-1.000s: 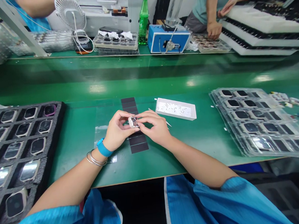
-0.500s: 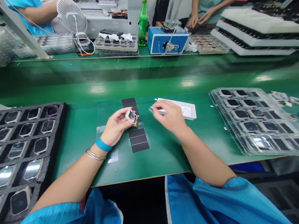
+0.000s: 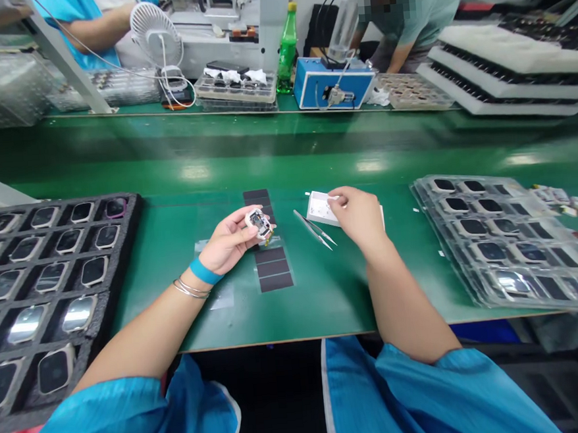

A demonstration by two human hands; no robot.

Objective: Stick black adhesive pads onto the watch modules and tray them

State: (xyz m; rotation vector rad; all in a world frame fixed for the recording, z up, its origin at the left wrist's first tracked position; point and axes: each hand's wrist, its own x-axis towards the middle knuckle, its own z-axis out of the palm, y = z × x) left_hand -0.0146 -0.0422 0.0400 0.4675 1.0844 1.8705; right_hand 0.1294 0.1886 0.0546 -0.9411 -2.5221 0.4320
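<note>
While tweezers [image 3: 314,229] lie between both hands, with a foam tray [image 3: 115,271] to the left and a blister tray [image 3: 440,222] to the right, the left hand [image 3: 226,242] pinches a watch case [image 3: 260,224] above a dark strip [image 3: 271,265]. The right hand [image 3: 361,215] curls over a white parts tray [image 3: 318,208], well apart from the case; I cannot tell whether it grips anything.

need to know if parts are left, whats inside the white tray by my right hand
The left end of the white tray is uncovered: a white floor with a few tiny specks, too small to identify. The right hand covers the rest, hiding what lies there.
</note>
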